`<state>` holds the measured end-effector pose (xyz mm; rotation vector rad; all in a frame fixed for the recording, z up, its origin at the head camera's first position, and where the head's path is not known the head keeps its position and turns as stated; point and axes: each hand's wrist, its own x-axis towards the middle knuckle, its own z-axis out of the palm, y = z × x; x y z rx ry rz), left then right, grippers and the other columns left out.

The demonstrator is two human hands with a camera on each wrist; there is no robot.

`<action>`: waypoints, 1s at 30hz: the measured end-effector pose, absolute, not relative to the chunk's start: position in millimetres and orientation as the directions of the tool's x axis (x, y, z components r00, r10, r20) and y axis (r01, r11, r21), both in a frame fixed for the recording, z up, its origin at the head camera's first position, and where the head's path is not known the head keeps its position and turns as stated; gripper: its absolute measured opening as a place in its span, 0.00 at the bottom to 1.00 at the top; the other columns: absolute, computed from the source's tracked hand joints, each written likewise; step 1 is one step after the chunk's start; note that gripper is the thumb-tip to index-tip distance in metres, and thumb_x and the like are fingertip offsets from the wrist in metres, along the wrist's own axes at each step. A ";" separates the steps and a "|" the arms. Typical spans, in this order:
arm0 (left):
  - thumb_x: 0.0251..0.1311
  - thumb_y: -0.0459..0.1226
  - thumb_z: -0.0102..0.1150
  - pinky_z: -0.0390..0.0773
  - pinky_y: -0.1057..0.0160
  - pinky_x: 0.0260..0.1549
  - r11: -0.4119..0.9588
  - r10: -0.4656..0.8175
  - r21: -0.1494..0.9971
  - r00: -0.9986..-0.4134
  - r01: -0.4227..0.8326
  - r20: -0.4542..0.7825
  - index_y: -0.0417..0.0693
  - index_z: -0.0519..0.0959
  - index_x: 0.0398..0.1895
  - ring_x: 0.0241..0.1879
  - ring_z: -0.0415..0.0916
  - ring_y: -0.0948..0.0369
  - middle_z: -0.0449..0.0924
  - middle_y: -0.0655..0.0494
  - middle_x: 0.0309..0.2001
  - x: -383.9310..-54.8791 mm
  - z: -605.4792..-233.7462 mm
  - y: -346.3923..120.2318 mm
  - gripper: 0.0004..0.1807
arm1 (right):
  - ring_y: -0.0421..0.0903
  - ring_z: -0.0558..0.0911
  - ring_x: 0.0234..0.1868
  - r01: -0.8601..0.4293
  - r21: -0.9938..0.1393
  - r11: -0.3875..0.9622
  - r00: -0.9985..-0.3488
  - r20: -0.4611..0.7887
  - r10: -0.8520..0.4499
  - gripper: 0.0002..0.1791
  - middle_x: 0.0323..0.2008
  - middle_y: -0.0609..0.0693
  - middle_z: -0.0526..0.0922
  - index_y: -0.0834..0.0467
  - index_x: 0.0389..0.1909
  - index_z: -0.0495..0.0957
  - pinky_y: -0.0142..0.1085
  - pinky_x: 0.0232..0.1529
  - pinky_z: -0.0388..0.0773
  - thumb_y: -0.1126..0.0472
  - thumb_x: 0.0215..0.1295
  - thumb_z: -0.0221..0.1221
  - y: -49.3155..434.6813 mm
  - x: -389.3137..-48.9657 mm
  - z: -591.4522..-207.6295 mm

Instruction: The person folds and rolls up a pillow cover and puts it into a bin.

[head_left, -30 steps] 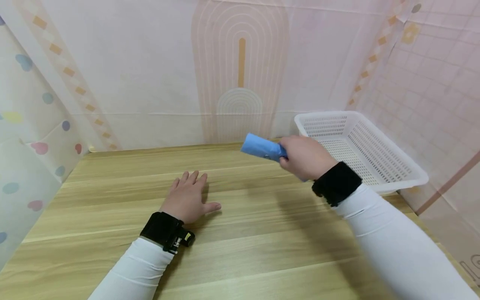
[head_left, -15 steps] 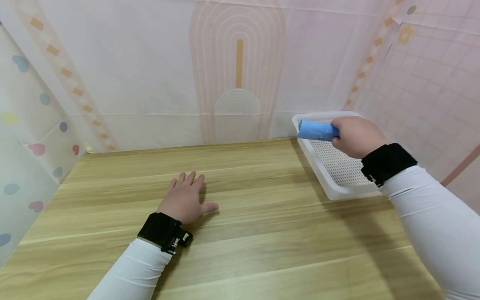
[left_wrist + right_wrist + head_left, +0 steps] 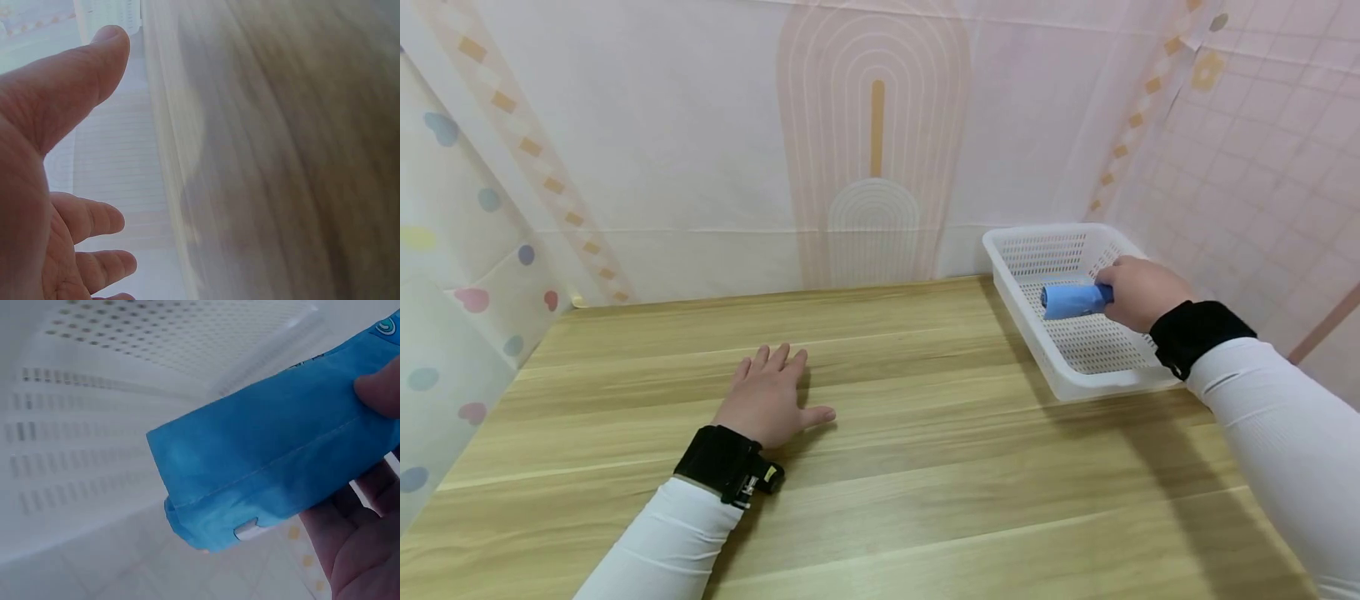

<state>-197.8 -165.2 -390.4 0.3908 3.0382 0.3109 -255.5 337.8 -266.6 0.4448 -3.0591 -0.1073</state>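
Observation:
A rolled-up piece of blue cloth (image 3: 1077, 301) is gripped by my right hand (image 3: 1146, 293) over the white plastic basket (image 3: 1078, 385). Up close in the right wrist view, the blue roll (image 3: 256, 456) shows a stitched seam and bits of printed pattern, and the thumb (image 3: 381, 390) presses on its upper face. Slotted basket walls lie behind it there. What kind of cloth it is, I cannot tell. My left hand (image 3: 763, 406) lies palm down at the wooden table, fingers and thumb spread, holding nothing. In the left wrist view its thumb (image 3: 81, 78) and several fingers are stretched out.
The wooden table (image 3: 880, 467) reaches to a patterned wall covering (image 3: 700, 150) at the back. Similar coverings close off the left and right sides. The basket stands in the back right corner, near the right covering.
My right hand has carried the blue cloth roll rightward from above the table to the basket, then lowered it a little. The left hand has stayed in place.

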 end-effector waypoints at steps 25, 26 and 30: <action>0.62 0.70 0.61 0.45 0.30 0.78 0.949 0.245 0.217 -0.969 0.230 -0.040 0.41 0.57 0.83 0.82 0.42 0.31 0.49 0.31 0.83 -196.0 -389.1 -162.7 0.58 | 0.48 0.74 0.29 -0.410 0.268 0.872 -0.906 -0.227 -0.356 0.12 0.26 0.50 0.80 0.58 0.24 0.75 0.48 0.39 0.79 0.76 0.61 0.60 341.8 -243.5 -288.6; 0.62 0.70 0.61 0.45 0.30 0.78 0.949 0.243 0.217 -0.969 0.229 -0.042 0.41 0.57 0.83 0.82 0.42 0.31 0.48 0.31 0.83 -196.1 -389.2 -162.7 0.58 | 0.48 0.74 0.29 -0.408 0.264 0.874 -0.905 -0.245 -0.349 0.11 0.26 0.50 0.80 0.58 0.25 0.75 0.48 0.39 0.79 0.76 0.62 0.60 341.4 -243.9 -289.5; 0.62 0.70 0.61 0.44 0.30 0.79 0.950 0.241 0.217 -0.969 0.226 -0.048 0.42 0.56 0.83 0.82 0.41 0.31 0.47 0.31 0.83 -196.5 -389.7 -162.8 0.59 | 0.48 0.73 0.30 -0.398 0.253 0.882 -0.898 -0.305 -0.318 0.08 0.28 0.49 0.79 0.58 0.28 0.76 0.46 0.40 0.77 0.74 0.62 0.61 344.3 -253.8 -300.6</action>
